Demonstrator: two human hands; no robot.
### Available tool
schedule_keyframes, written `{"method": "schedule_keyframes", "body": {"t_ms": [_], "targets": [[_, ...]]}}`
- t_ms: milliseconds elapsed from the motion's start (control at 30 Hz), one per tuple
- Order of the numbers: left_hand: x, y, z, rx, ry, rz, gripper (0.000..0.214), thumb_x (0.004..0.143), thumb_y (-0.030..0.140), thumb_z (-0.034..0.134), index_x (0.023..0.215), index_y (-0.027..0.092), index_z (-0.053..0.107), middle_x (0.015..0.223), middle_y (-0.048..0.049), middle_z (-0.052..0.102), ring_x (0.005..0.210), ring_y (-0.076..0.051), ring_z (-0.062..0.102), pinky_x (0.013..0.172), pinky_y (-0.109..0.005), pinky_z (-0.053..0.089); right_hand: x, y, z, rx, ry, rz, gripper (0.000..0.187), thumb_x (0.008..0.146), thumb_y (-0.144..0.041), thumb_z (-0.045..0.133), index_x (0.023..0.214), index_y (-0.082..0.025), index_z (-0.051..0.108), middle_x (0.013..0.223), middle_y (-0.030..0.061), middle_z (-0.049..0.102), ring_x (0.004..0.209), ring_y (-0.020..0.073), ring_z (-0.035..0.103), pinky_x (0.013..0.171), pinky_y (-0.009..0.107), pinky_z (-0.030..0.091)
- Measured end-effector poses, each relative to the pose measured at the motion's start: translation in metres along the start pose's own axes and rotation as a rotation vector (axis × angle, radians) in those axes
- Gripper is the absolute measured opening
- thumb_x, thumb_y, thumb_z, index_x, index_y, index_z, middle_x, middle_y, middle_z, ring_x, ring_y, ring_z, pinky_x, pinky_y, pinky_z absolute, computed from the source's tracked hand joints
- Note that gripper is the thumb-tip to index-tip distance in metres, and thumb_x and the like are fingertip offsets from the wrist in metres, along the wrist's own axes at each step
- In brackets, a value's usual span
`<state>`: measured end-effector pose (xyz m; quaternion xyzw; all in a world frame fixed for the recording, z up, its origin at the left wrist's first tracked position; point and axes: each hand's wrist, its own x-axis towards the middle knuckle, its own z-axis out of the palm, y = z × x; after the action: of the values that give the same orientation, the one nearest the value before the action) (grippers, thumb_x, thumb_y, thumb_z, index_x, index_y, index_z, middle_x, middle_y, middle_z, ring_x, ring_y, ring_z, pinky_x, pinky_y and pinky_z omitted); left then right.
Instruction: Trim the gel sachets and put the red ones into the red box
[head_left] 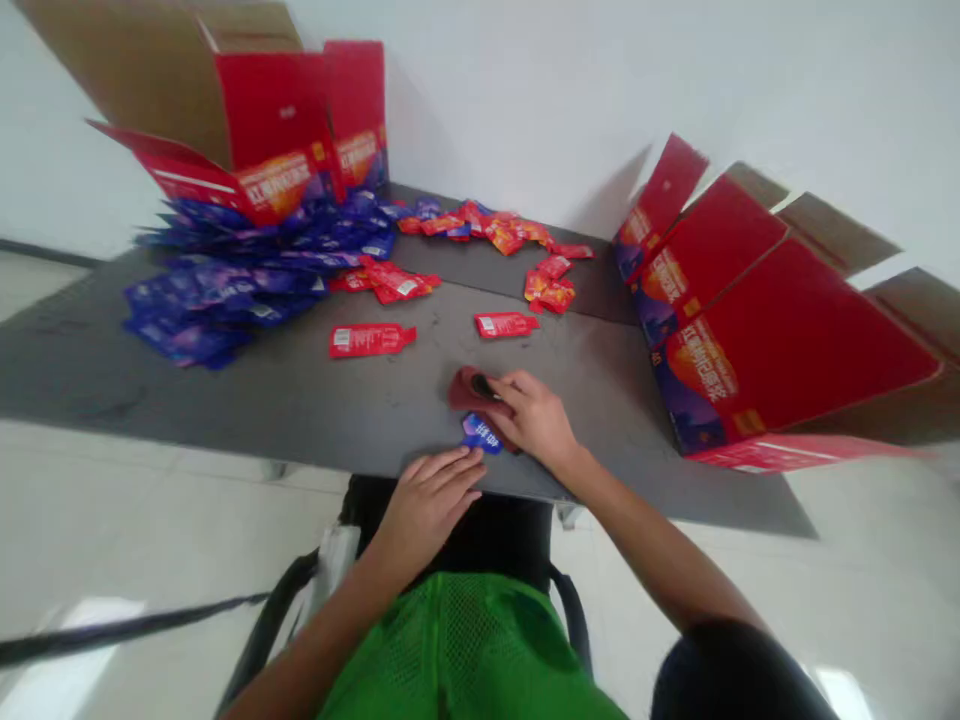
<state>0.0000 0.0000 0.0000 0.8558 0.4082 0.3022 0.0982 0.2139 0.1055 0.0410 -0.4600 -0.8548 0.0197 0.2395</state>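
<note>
Near the front edge of the grey table, a small blue packet [481, 433] with white lettering lies partly covered. My right hand [534, 415] is closed on a reddish-brown cloth [463, 388] with a dark oval patch or piece on it, and presses it down over the packet's upper side. My left hand [439, 495] rests at the table edge with its fingers stretched out, fingertips touching the packet's lower edge. Two red packets lie flat just beyond: one at the left [371, 340], one nearer the middle [506, 324].
A heap of blue packets [217, 290] covers the table's left side before an open red carton [277, 130]. Red and orange packets [502, 232] lie scattered along the back. More open red cartons [780, 320] stand at the right. A white wall [525, 100] rises behind.
</note>
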Motion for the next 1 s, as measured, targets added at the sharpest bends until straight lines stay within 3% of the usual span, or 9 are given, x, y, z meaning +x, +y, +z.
{"method": "schedule_keyframes", "body": {"t_ms": [100,200,300,400,600,733,833,900,1000], "targets": [[0.001,0.0,-0.001,-0.005,0.001,-0.008,0.029,0.102,0.025,0.057,0.13,0.021,0.065,0.141,-0.0032,0.065,0.129,-0.023,0.058,0.105,-0.042,0.042,0.013,0.044,-0.015,-0.155,-0.002,0.133,0.037,0.1,-0.042,0.057,0.13,-0.024,0.069,0.111,0.009,0.068,0.093,0.0221,0.063,0.074,0.029,0.05],[0.007,0.002,-0.011,0.014,-0.038,0.015,0.03,0.101,0.029,0.059,0.129,0.02,0.065,0.141,-0.0041,0.065,0.129,-0.024,0.058,0.104,-0.043,0.044,0.019,0.073,-0.029,-0.23,0.11,0.231,0.036,0.099,-0.042,0.057,0.128,-0.024,0.07,0.108,0.0097,0.068,0.091,0.0233,0.063,0.07,0.03,0.048],[0.019,0.004,-0.024,0.044,-0.08,0.056,0.03,0.101,0.034,0.06,0.127,0.021,0.066,0.136,-0.0046,0.068,0.125,-0.025,0.06,0.103,-0.044,0.045,0.018,0.085,-0.035,-0.187,0.318,0.285,0.037,0.099,-0.041,0.055,0.126,-0.021,0.07,0.108,0.01,0.066,0.094,0.0238,0.063,0.075,0.032,0.05],[0.033,0.004,-0.026,0.072,-0.022,-0.002,0.031,0.102,0.032,0.057,0.13,0.021,0.064,0.13,-0.0057,0.069,0.122,-0.025,0.059,0.105,-0.044,0.043,0.013,0.086,-0.035,-0.116,0.438,0.3,0.036,0.098,-0.04,0.056,0.124,-0.02,0.07,0.108,0.0098,0.065,0.096,0.0238,0.064,0.08,0.033,0.052],[0.051,-0.002,-0.005,0.223,0.022,-0.24,0.06,0.096,0.052,0.061,0.144,0.017,0.052,0.13,-0.0151,0.06,0.116,-0.033,0.056,0.096,-0.047,0.047,0.002,0.089,-0.032,-0.033,0.357,0.343,0.033,0.097,-0.039,0.057,0.119,-0.021,0.073,0.102,0.0085,0.066,0.09,0.0225,0.065,0.076,0.032,0.052],[0.064,-0.001,-0.005,0.294,-0.09,-0.286,0.068,0.091,0.059,0.065,0.143,0.017,0.053,0.116,-0.0141,0.063,0.104,-0.033,0.059,0.086,-0.045,0.047,0.001,0.095,-0.029,0.022,0.327,0.369,0.033,0.096,-0.041,0.058,0.118,-0.022,0.074,0.102,0.0081,0.066,0.09,0.0226,0.065,0.076,0.032,0.051],[0.077,-0.002,-0.01,0.25,-0.187,-0.298,0.074,0.088,0.056,0.069,0.145,0.013,0.049,0.114,-0.0147,0.064,0.106,-0.035,0.06,0.087,-0.045,0.046,0.002,0.097,-0.027,0.062,0.336,0.373,0.031,0.095,-0.041,0.06,0.114,-0.023,0.076,0.099,0.0076,0.066,0.09,0.0227,0.065,0.078,0.032,0.051],[0.084,-0.004,-0.011,0.17,-0.225,-0.316,0.07,0.088,0.051,0.071,0.144,0.015,0.049,0.118,-0.0142,0.064,0.108,-0.034,0.062,0.089,-0.045,0.045,0.001,0.099,-0.027,0.086,0.343,0.382,0.03,0.095,-0.04,0.061,0.113,-0.023,0.076,0.097,0.0072,0.065,0.089,0.0225,0.065,0.078,0.032,0.051],[0.089,-0.006,-0.009,0.014,-0.227,-0.348,0.047,0.091,0.037,0.07,0.132,0.018,0.057,0.112,-0.01,0.067,0.1,-0.027,0.065,0.085,-0.038,0.047,0.001,0.102,-0.028,0.109,0.354,0.401,0.03,0.094,-0.039,0.061,0.114,-0.024,0.076,0.096,0.0066,0.065,0.087,0.0222,0.064,0.076,0.032,0.05]]}}
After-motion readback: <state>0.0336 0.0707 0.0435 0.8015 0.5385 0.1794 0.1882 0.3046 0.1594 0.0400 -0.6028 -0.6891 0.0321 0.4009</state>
